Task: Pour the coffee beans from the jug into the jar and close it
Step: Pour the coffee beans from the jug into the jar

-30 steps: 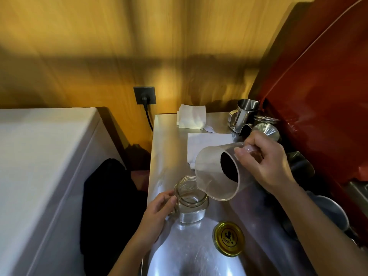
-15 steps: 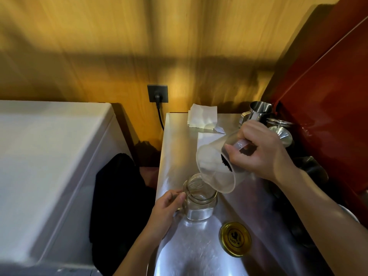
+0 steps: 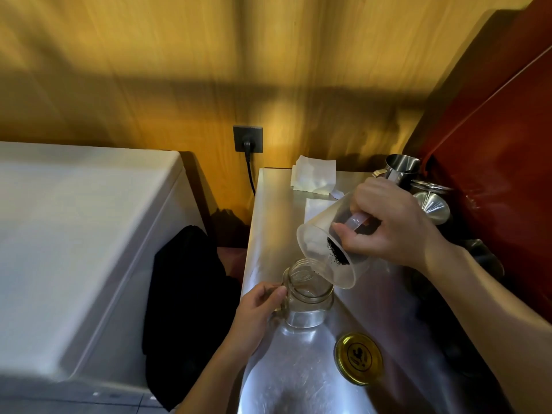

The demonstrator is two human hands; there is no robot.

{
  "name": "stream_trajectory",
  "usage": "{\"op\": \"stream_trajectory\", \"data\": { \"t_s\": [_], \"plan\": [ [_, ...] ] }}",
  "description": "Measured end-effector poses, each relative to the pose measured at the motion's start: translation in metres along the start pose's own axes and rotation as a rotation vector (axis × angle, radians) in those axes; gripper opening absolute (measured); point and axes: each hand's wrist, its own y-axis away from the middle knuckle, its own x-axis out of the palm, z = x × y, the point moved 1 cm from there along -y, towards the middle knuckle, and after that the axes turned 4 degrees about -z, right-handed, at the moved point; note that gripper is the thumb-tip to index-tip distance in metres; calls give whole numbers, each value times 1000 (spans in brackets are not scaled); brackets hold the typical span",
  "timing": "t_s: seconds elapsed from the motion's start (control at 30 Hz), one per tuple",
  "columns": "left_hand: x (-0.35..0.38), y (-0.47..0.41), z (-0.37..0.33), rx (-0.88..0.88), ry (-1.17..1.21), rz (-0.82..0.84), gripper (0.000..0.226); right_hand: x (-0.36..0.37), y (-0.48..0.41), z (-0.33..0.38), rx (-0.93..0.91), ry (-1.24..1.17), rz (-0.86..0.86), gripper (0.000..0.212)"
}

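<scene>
Head cam: my right hand (image 3: 388, 231) wraps the jug (image 3: 328, 243) handle, jug tipped, long axis slanting down-left, mouth just over the jar (image 3: 307, 297). Beans (image 3: 337, 252) sit near the rim. Left hand (image 3: 257, 312) closed on jar handle. Lid (image 3: 358, 358) lies below-right of jar.

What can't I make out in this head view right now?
- Jar contents: clear glass and glare, beans inside not discernible.
- Jug handle: hidden by the right hand.
- Jar handle: mostly covered by the left hand.
- Lid emblem: too small to read.
- Items behind the right forearm: dark, indistinct.
</scene>
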Motion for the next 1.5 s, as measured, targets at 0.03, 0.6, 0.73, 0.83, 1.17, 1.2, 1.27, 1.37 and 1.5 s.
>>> {"op": "stream_trajectory", "data": {
  "t_s": [0.03, 0.6, 0.73, 0.83, 1.17, 1.2, 1.27, 1.37, 1.5],
  "plan": [
    [-1, 0, 1, 1, -8, 2, 16, 0, 0, 1, -9, 1, 8, 36],
    [-9, -9, 13, 40, -123, 38, 45, 0, -12, 13, -108, 19, 189, 39],
    [-10, -10, 15, 50, -131, 41, 44, 2, -15, 17, -174, 9, 161, 36],
    [-12, -11, 16, 57, -153, 41, 44, 4, -16, 18, -216, 12, 153, 34],
    [-15, -15, 22, 53, -168, 10, 40, 8, -15, 17, -261, 28, 140, 35],
    [-15, -16, 23, 53, -171, 8, 41, 9, -15, 17, -270, 32, 138, 34],
    [-15, -16, 23, 56, -174, 7, 41, 11, -15, 18, -286, 30, 140, 35],
    [-14, -14, 22, 63, -179, 4, 42, 11, -14, 18, -282, 19, 136, 33],
    [-13, -13, 20, 52, -187, -8, 45, 13, -12, 18, -284, -4, 159, 31]
  ]
}}
